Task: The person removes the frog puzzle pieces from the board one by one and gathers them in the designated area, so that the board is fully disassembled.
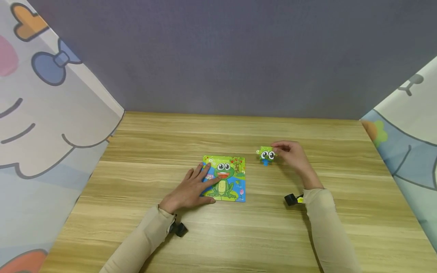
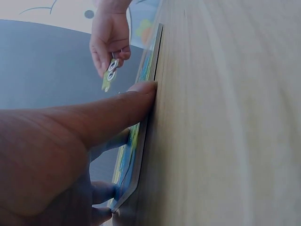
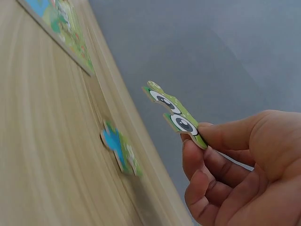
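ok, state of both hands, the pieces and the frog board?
Left hand: fingers spread, touching the board
Right hand: pinching the eye piece
Eye piece: raised off the table, tilted
Blue-green piece: loose, lying on the table
Frog board: flat on the table, partly covered

Square flat frog jigsaw [image 1: 224, 188] showed green frog, red mouth, blue patches at nine and four o'clock, red-dotted tree at one. Thin green lobed eye piece [image 3: 184, 123] carried white eyes, dark pupils. Small lobed blue-and-green piece [image 3: 122, 149] had pale flecks. Yellow-brown wooden tabletop [image 1: 259, 235] ran streaky; flat grey panel [image 1: 239, 57] at twelve o'clock was plain.
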`<state>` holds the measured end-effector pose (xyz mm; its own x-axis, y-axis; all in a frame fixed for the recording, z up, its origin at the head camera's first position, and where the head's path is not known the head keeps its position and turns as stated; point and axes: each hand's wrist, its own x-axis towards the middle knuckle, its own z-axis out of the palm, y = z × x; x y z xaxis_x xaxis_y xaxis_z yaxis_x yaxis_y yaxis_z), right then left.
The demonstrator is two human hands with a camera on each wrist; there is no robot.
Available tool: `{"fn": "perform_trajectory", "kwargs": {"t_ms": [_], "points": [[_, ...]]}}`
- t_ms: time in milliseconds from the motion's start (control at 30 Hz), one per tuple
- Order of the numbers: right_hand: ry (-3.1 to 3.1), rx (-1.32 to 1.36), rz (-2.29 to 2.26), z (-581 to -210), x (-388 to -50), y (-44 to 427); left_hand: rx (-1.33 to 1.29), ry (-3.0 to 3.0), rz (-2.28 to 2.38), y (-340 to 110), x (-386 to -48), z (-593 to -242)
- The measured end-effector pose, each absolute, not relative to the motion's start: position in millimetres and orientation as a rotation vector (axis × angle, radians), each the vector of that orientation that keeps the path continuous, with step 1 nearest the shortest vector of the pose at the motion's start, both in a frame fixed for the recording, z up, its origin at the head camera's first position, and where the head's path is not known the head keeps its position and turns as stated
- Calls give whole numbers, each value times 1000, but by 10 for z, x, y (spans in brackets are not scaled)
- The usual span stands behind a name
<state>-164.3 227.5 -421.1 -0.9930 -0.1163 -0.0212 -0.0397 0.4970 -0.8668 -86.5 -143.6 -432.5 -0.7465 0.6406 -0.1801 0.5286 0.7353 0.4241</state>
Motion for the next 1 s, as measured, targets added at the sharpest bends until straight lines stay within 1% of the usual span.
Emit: {"fn": "perform_trajectory", "kwargs": {"t_ms": [533,800,1000], "points": [[2625,-62,-1586,-4307,-1570,2755,940,2635,504,-1434,-869,-4339],[2691,-77,-1474,-4345,-1572,2810,935,2637,492,-1436,-872,-4347],[2809,-64,-1244,-4338,-1587,2797,919,2635,485,-1434,-881,-4362]]}}
